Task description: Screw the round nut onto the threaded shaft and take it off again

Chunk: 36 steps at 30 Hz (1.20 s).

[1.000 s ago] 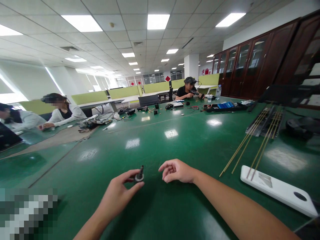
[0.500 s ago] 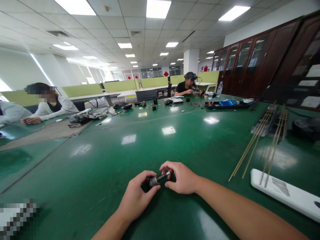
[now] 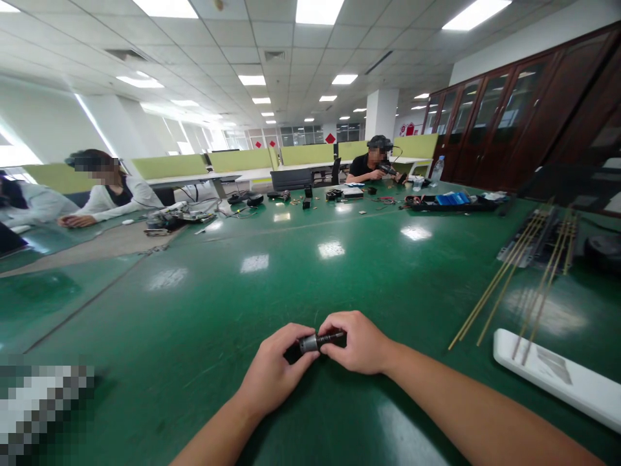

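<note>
Both my hands meet low over the green table [image 3: 310,272], near its front edge. My left hand [image 3: 276,372] grips the thick dark end of a small metal part with a shaft [image 3: 317,340]. My right hand [image 3: 356,343] pinches the thin shaft end of the same part with its fingertips. The part lies roughly level between the two hands, and its middle shows as a silvery collar. Fingers hide both of its ends.
Several thin brass rods [image 3: 504,278] lie to the right, their near ends resting on a white flat plate [image 3: 557,382]. A black tray [image 3: 451,204] with tools sits farther back. Three other people sit at the table's far and left sides. Dark cabinets line the right wall.
A second ago only my left hand held the part, upright. My right hand has since closed on its shaft, the part has been tipped level, and both hands have drawn together.
</note>
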### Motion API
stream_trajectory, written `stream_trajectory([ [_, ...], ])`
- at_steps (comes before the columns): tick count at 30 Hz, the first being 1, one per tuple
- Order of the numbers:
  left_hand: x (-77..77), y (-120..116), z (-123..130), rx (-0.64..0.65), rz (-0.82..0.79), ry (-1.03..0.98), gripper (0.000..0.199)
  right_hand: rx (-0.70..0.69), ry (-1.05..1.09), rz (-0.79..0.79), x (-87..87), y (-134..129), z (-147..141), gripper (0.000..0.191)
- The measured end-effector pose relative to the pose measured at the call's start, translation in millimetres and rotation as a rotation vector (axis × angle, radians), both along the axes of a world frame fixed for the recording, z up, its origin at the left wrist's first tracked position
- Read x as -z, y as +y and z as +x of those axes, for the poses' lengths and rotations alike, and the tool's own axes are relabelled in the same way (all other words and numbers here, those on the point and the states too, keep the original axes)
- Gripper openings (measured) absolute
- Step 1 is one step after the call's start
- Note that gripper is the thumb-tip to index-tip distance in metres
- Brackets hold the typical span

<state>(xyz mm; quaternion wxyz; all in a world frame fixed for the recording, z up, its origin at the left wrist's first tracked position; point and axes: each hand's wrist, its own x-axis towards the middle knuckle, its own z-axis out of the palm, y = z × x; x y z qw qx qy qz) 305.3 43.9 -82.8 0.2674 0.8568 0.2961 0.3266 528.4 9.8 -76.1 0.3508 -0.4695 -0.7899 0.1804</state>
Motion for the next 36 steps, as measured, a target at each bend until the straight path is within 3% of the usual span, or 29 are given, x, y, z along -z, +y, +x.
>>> stream_trajectory([
  [24, 5.4, -0.5, -2.3, 0.013, 0.115, 0.032, 0.028, 0.001, -0.004, -0.024, -3.1, -0.6, 3.2, 0.011],
  [36, 7.3, -0.8, -3.8, -0.007, 0.119, 0.055, 0.031, 0.005, 0.053, -0.121, -2.8, 0.2, 4.3, 0.012],
])
